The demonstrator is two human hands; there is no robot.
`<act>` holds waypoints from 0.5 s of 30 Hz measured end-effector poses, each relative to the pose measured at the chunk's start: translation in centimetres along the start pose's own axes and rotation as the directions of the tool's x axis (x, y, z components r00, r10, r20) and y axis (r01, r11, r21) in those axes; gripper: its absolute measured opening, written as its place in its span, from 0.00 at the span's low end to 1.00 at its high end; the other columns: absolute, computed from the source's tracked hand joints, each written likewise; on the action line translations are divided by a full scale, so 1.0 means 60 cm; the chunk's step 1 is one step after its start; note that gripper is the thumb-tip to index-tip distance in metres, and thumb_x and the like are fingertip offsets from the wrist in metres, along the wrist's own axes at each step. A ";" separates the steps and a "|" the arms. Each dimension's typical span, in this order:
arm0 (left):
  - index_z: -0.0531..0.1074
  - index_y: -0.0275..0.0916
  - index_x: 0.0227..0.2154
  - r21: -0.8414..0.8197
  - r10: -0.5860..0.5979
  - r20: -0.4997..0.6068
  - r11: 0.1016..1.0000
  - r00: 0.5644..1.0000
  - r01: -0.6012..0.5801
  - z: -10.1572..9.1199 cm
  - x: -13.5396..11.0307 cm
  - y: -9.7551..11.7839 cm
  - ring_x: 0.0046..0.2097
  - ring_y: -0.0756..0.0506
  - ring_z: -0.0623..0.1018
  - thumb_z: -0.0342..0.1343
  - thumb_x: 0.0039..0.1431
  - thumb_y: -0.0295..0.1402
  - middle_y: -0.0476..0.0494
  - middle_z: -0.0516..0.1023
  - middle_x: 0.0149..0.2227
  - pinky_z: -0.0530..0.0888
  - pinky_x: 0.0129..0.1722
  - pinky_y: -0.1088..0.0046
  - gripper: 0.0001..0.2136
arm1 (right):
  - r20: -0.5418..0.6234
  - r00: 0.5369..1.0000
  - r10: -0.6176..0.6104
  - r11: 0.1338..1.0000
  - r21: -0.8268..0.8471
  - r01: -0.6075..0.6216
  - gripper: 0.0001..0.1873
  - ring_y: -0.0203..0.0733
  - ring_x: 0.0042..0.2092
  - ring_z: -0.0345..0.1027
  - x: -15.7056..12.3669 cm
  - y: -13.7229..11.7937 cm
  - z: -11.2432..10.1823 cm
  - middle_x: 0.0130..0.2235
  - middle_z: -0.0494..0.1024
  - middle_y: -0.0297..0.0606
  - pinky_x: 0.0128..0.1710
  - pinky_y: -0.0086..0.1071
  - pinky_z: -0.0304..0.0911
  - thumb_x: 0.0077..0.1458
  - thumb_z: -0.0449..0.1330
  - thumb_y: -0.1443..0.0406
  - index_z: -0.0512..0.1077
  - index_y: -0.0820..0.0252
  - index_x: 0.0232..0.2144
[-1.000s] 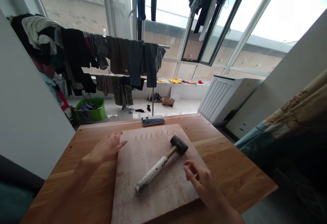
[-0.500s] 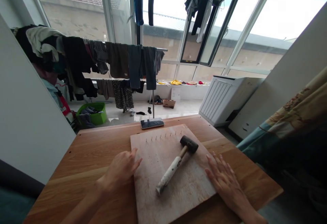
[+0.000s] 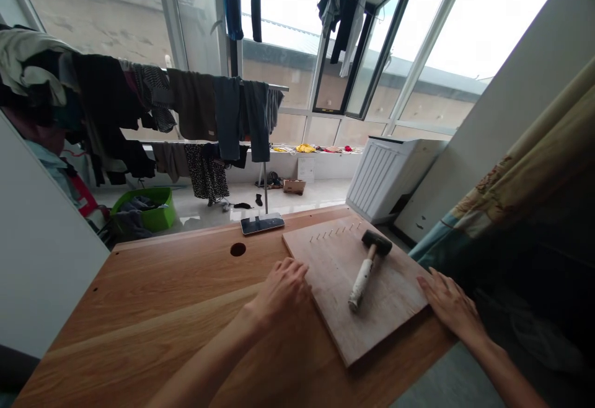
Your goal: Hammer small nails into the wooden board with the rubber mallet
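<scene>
A pale wooden board (image 3: pixel 381 309) lies on the right part of the wooden table (image 3: pixel 176 296), with a row of several small nails along its far edge. A mallet (image 3: pixel 369 261) with a black head and a white handle rests on the board. My left hand (image 3: pixel 284 286) lies flat with its fingers against the board's left edge. My right hand (image 3: pixel 450 304) lies flat, fingers spread, at the board's right edge near the table's right side. Neither hand holds anything.
A phone (image 3: pixel 261 224) lies at the table's far edge, near a round hole (image 3: pixel 238 249) in the tabletop. Beyond stand a clothes rack (image 3: pixel 195 110), a green basket (image 3: pixel 149 209) and a white unit (image 3: pixel 390 172). A patterned curtain (image 3: pixel 525 178) hangs at the right.
The board with the mallet has slid to the right across the table, both hands moving with it at its edges. The hole in the tabletop has come into sight.
</scene>
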State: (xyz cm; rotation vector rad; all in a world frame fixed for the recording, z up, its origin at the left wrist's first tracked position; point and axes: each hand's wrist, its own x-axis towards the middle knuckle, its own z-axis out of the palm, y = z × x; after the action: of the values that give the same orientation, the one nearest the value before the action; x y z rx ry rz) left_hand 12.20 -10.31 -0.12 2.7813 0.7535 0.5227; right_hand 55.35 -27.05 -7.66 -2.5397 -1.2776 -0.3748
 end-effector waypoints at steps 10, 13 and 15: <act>0.68 0.41 0.54 0.032 0.082 0.030 0.996 0.996 -0.083 0.008 -0.010 0.015 0.60 0.36 0.68 0.49 0.68 0.44 0.38 0.79 0.47 0.57 0.61 0.49 0.18 | 0.069 0.992 0.104 0.990 0.087 -0.110 0.39 0.60 0.63 0.62 -0.002 -0.030 -0.021 0.58 0.73 0.52 0.60 0.56 0.58 0.60 0.39 0.43 0.66 0.59 0.61; 0.72 0.40 0.47 0.060 0.040 0.076 0.997 0.996 -0.045 -0.031 -0.032 0.008 0.56 0.36 0.72 0.49 0.68 0.43 0.38 0.81 0.42 0.60 0.59 0.50 0.14 | 0.053 0.997 -0.052 0.997 0.062 0.049 0.35 0.58 0.63 0.62 -0.030 -0.059 -0.043 0.60 0.72 0.50 0.61 0.52 0.58 0.62 0.39 0.46 0.67 0.58 0.60; 0.74 0.40 0.42 0.092 -0.013 0.128 0.996 0.992 0.001 -0.057 -0.053 -0.003 0.52 0.36 0.75 0.49 0.68 0.43 0.38 0.81 0.39 0.63 0.57 0.52 0.14 | 0.045 0.970 -0.240 0.971 0.039 0.238 0.31 0.57 0.63 0.63 -0.057 -0.087 -0.054 0.60 0.72 0.49 0.62 0.53 0.56 0.65 0.40 0.50 0.69 0.58 0.59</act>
State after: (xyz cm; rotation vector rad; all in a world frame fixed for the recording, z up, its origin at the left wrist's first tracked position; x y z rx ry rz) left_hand 8.21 -11.43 2.08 2.8625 0.7770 0.3117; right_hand 48.80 -27.76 -5.18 -2.3866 -1.6010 -0.3379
